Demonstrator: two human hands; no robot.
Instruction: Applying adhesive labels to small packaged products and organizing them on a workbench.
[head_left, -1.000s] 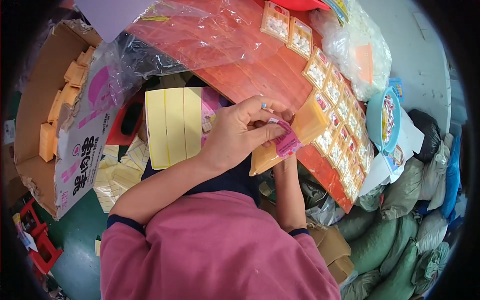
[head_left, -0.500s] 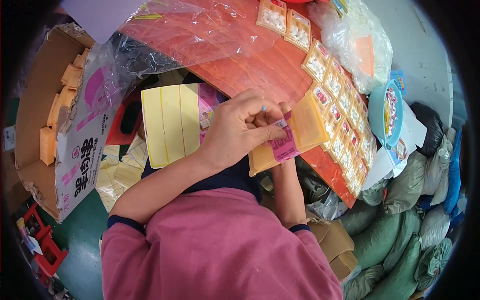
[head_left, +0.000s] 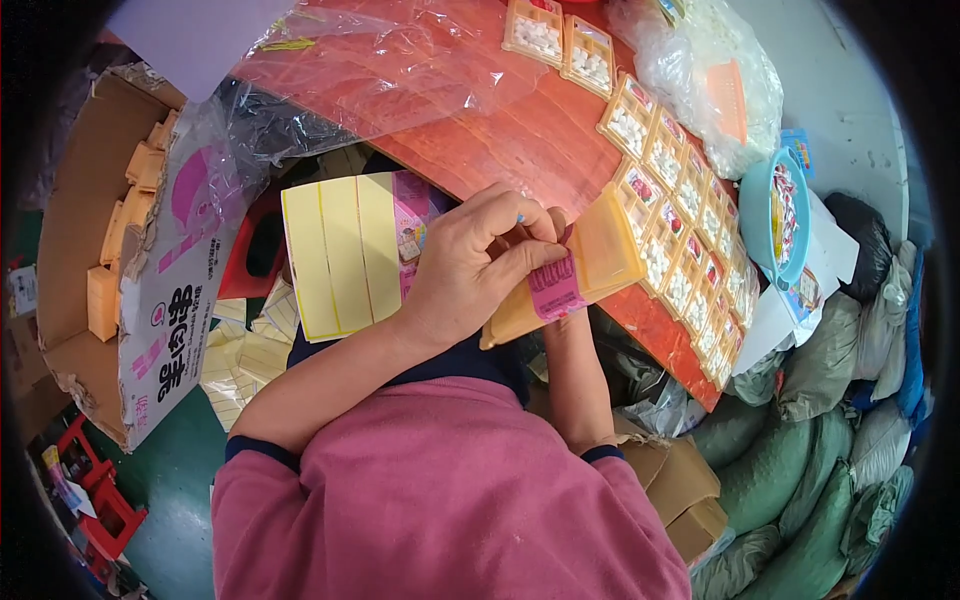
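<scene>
Pink label (head_left: 556, 292) sits flatter across orange box (head_left: 607, 248), seemingly part-wrapped | left hand (head_left: 480, 262) pinches label's upper end | right hand (head_left: 568, 336) beneath box, grip unclear

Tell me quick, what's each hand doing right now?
Left hand: closed, pinching the pink printed label strip.
Right hand: mostly hidden behind the translucent orange plastic case; its grip cannot be told.

Tray (head_left: 612, 250): translucent amber-orange. Label (head_left: 556, 290): magenta-pink, darker print. Sheet (head_left: 335, 262): pale yellow, thin yellow and brownish lines, pink illustrated strip along one edge. Worktop (head_left: 490, 150): red-brown, faint wood grain. Filled trays (head_left: 586, 82): light orange; pieces (head_left: 629, 132) white. Basin (head_left: 757, 215): light blue. Shirt (head_left: 440, 480): mauve-pink, cuffs (head_left: 262, 452) navy. Sacks (head_left: 815, 550): dull green.
</scene>
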